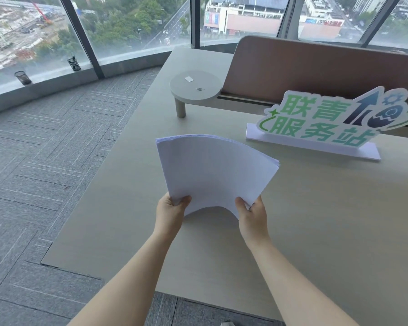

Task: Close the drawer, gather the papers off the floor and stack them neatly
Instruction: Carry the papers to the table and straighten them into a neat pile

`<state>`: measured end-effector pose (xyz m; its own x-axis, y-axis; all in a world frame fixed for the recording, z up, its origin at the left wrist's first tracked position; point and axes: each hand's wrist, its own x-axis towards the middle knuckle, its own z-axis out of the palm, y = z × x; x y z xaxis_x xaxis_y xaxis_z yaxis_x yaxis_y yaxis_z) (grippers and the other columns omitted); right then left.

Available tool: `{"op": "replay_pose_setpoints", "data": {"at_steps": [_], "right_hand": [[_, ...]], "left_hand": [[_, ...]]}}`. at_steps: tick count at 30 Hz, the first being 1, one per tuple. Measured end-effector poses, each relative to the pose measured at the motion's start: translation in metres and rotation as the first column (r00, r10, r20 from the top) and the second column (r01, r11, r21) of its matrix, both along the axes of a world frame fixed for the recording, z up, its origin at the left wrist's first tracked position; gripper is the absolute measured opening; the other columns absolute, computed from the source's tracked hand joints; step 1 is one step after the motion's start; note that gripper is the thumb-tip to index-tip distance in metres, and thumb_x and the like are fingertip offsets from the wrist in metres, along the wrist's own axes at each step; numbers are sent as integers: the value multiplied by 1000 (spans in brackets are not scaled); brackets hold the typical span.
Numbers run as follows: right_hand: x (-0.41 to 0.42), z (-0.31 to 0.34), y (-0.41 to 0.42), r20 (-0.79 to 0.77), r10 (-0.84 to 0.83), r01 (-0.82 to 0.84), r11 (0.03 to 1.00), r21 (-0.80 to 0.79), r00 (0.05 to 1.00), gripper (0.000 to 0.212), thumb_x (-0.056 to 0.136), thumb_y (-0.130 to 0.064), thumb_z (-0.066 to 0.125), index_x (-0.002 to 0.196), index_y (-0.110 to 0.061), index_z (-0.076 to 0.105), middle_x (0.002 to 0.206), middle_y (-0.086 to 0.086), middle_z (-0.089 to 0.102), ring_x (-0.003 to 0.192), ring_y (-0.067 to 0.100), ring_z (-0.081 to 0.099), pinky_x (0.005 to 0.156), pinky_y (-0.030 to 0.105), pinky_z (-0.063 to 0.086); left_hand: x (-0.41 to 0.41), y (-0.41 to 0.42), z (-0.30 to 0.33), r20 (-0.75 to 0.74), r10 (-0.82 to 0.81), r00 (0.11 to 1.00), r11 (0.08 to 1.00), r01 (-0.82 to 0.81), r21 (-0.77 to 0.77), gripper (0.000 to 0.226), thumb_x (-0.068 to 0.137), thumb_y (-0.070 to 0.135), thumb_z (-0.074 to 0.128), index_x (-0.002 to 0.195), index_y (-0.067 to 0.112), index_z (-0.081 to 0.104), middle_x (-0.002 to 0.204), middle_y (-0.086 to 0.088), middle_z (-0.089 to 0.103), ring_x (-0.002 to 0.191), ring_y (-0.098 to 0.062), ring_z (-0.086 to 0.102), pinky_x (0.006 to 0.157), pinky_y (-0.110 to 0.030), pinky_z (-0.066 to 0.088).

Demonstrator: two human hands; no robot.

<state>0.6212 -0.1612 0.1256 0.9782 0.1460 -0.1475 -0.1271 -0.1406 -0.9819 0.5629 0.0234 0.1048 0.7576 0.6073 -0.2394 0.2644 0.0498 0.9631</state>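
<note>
Both bare hands hold a thick stack of plain white paper sheets (212,170) above the pale wood-grain desk top (316,220), gripping it by its near corners. The left hand (170,212) pinches the near left corner, thumb on top and fingers underneath; the right hand (252,217) pinches the near right corner the same way. The sheets extend away from both hands toward the far side of the desk, and the near edge between the two grips arches upward, so the stack bows. The far corners fan slightly, showing layered edges at the right. Beyond the stack, a white-based sign with green characters (320,125) stands upright, well apart from the paper, and a round grey raised shelf (196,88) sits farther back
</note>
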Motion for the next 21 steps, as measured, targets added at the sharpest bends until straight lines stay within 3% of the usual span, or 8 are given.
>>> {"op": "replay_pose_setpoints", "data": {"at_steps": [7, 11, 16, 21], "right_hand": [[0, -14, -5, -41, 15, -22, 987, -160, 999, 28, 98, -15, 47, 120, -31, 51, 110, -21, 67, 102, -6, 61, 81, 16, 44], [0, -23, -8, -10, -10, 6, 939, -343, 1000, 6, 100, -18, 42, 100, -14, 47, 81, -9, 59, 78, 14, 57, 66, 32, 40], [1, -31, -9, 65, -21, 50, 871, -488, 998, 30, 100, -19, 44, 74, -18, 28, 59, -3, 36, 57, 22, 37, 59, 37, 30], [5, -24, -3, 141, 46, 31, 863, -504, 989, 42, 96, -17, 50, 66, -23, 21, 55, -3, 29, 54, 21, 27, 55, 37, 23]], "left_hand": [[-3, 2, -13, -51, -31, 998, 999, 32, 32, 7, 89, 17, 65, 91, 19, 71, 90, 5, 73, 86, -9, 66, 75, -26, 49], [-6, 5, -21, -91, -44, 995, 996, 51, 78, 7, 89, 18, 64, 89, 17, 71, 87, 4, 73, 83, -12, 64, 79, -34, 49], [-7, 7, -21, -96, -46, 994, 993, 56, 108, 9, 89, 16, 63, 89, 14, 72, 88, 1, 75, 86, -17, 65, 81, -36, 51], [-8, 23, -13, -75, -45, 996, 993, 53, 109, 10, 87, 17, 62, 85, 20, 71, 90, -1, 76, 84, -18, 64, 82, -39, 52]]}}
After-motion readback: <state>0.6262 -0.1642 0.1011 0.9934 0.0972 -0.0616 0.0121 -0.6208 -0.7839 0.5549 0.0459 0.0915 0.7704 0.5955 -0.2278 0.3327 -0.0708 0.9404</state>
